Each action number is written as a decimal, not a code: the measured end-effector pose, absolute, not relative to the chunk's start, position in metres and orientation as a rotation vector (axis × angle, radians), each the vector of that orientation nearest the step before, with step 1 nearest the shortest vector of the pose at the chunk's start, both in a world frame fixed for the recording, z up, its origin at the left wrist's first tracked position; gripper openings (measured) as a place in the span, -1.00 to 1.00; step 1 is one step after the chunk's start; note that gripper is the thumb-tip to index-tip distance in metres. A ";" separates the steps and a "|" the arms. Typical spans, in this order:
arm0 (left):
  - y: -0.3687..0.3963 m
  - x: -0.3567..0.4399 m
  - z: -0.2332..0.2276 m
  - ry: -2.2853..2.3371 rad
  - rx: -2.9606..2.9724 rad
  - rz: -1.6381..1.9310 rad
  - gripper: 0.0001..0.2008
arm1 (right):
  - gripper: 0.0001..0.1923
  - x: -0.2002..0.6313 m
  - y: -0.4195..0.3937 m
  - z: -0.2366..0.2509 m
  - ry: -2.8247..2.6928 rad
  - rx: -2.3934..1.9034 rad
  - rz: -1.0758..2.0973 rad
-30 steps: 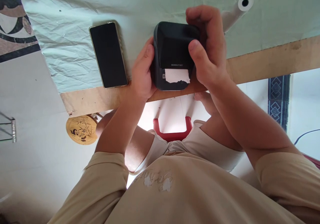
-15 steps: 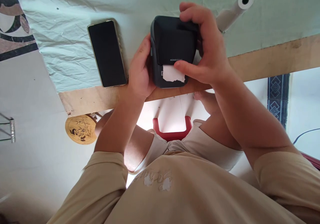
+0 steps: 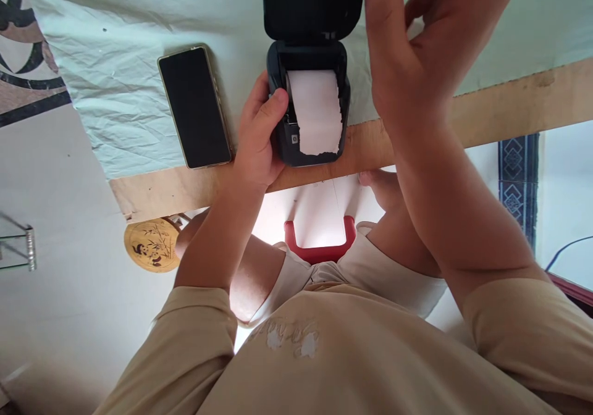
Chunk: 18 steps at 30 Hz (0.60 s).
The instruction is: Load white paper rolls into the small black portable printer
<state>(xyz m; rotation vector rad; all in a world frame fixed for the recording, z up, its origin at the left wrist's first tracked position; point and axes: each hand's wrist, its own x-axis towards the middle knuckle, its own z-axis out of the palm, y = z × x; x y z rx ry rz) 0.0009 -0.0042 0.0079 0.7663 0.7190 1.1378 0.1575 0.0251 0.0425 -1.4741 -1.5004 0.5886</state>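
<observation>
A small black thermal printer [image 3: 319, 159] sits at the table's front edge with its lid [image 3: 310, 7] swung up and back. Inside lies a white paper roll [image 3: 317, 109], its torn end hanging over the front. My left hand [image 3: 262, 131] grips the printer's left side, thumb on the upper rim. At the raised lid's right edge is my right hand [image 3: 426, 50], its thumb against the lid and its fingers curled; the fingertips are partly hidden or out of frame.
Left of the printer a phone [image 3: 194, 106] with a dark screen lies on the pale green cloth [image 3: 125, 94]. The bare wooden table edge [image 3: 509, 97] runs along the front. Below are a red stool edge [image 3: 319, 254] and a round wooden stool [image 3: 151, 245].
The printer's lid has come up and back, uncovering the paper inside. My right hand has moved up and away with the lid; it now covers the spot where a spare paper roll lay.
</observation>
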 end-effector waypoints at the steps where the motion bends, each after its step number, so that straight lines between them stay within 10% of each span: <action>1: -0.004 0.001 0.008 0.720 0.755 1.137 -0.85 | -0.70 0.158 0.023 0.042 -1.548 -1.446 0.347; 4: -0.004 0.001 0.008 0.691 0.734 1.117 -0.86 | -0.74 0.160 0.013 0.046 -1.878 -1.414 0.006; 18: -0.005 0.001 0.008 0.710 0.756 1.128 -0.87 | -0.67 0.159 0.004 0.076 -2.471 -1.668 0.305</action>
